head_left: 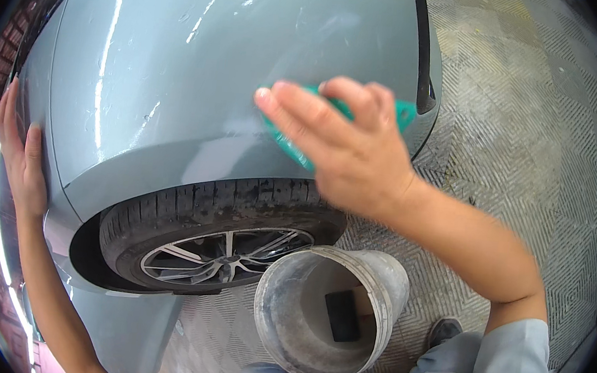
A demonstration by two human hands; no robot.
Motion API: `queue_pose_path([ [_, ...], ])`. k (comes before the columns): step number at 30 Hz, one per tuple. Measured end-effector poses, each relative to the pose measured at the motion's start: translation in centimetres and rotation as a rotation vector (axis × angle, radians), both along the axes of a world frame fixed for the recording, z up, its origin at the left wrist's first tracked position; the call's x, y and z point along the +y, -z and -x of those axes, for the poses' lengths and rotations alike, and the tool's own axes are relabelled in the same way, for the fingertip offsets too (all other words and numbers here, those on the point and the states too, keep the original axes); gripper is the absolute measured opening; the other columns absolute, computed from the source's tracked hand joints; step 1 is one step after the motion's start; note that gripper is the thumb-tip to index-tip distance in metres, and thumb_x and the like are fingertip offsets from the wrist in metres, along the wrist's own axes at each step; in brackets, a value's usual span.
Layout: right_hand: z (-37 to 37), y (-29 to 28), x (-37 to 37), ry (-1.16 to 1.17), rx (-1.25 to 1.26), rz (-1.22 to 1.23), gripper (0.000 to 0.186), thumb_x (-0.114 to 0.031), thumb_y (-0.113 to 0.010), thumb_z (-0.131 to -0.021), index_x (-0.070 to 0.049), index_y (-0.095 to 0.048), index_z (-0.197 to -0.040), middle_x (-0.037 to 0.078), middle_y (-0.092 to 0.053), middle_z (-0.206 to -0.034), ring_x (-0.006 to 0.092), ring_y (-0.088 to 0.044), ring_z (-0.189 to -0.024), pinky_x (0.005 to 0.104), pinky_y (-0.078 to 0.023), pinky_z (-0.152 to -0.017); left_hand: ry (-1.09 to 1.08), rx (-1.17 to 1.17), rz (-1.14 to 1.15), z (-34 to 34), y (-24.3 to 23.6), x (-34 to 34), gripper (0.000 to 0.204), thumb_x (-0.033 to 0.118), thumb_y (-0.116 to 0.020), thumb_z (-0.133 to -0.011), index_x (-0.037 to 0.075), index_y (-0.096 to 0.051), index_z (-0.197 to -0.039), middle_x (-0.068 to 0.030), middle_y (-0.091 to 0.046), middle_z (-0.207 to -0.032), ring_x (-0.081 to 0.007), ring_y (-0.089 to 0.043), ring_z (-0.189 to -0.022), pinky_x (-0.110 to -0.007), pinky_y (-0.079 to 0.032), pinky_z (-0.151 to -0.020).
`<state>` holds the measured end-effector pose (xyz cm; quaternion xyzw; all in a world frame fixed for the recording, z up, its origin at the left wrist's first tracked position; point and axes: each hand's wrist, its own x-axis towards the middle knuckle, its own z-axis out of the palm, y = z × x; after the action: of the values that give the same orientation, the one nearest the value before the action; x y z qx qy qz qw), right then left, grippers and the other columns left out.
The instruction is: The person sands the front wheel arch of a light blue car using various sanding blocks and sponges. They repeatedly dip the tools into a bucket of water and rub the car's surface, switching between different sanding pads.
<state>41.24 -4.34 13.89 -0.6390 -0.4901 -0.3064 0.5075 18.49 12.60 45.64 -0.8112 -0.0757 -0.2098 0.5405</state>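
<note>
My right hand [362, 146] holds a flat teal-green hand tool [405, 115] against or just above the grey-blue car panel [179, 84], over the wheel arch. The tool has a small hole near one corner. Motion blurs these fingers, and they cover most of the tool, so its exact kind does not show. At the far left, my left hand [24, 169] rests with fingers stretched out along the car's side near the dark glass. Glossy light streaks and small marks run over the panel.
Below the arch sits the tyre [205, 196] with a spoked wheel rim [232, 260]. A dirty whitish bucket [279, 327] stands beside the wheel, holding a black block-shaped thing [342, 315]. Patterned floor tiles [502, 133] extend to the right. My shoe [445, 330] is close to the bucket.
</note>
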Motion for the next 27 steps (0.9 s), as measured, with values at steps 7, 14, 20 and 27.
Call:
queue_pose_path([
  [7, -0.2, 1.1, 0.6, 0.025, -0.139, -0.098, 0.072, -0.003, -0.057, -0.069, -0.016, -0.05, -0.139, -0.006, -0.049, -0.135, 0.0248, -0.043, -0.109, 0.0387, -0.035, -0.09, -0.001, 0.036, -0.151, -0.3, 0.1, -0.7, 0.058, 0.045, -0.035, -0.1, 0.014, -0.031, -0.15, -0.012, -0.036, -0.149, -0.0295, -0.028, -0.141, -0.045, -0.02, -0.116],
  [14, -2.6, 3.9, -2.0, 0.065, 0.218, -0.189, 0.078, 0.003, -0.06, -0.064, -0.013, -0.048, -0.139, 0.0, -0.044, -0.136, 0.0281, -0.039, -0.112, 0.0414, -0.035, -0.091, -0.247, 0.31, 0.112, -4.0, 13.0, -11.4, 0.081, 0.046, -0.059, -0.087, 0.004, -0.03, -0.149, -0.0135, -0.033, -0.154, -0.028, -0.026, -0.144, -0.044, -0.014, -0.118],
  [20, -2.2, 9.8, -7.3, -0.007, 0.372, -0.032, 0.084, 0.008, -0.056, -0.059, -0.008, -0.046, -0.141, 0.01, -0.044, -0.137, 0.0331, -0.04, -0.117, 0.0418, -0.031, -0.103, -0.147, 0.188, 0.148, -13.3, 19.8, -10.6, 0.102, 0.06, -0.063, -0.077, -0.005, -0.027, -0.147, -0.0205, -0.025, -0.155, -0.0319, -0.019, -0.146, -0.047, -0.012, -0.119],
  [27, -2.5, 12.6, -8.9, -0.076, 0.549, 0.002, 0.086, 0.01, -0.051, -0.058, -0.006, -0.043, -0.142, 0.014, -0.042, -0.138, 0.035, -0.039, -0.12, 0.042, -0.029, -0.105, -0.094, 0.061, 0.198, -16.1, 23.2, -11.2, 0.111, 0.062, -0.064, -0.075, -0.014, -0.021, -0.144, -0.0315, -0.016, -0.154, -0.0435, -0.013, -0.145, -0.051, -0.012, -0.117],
])
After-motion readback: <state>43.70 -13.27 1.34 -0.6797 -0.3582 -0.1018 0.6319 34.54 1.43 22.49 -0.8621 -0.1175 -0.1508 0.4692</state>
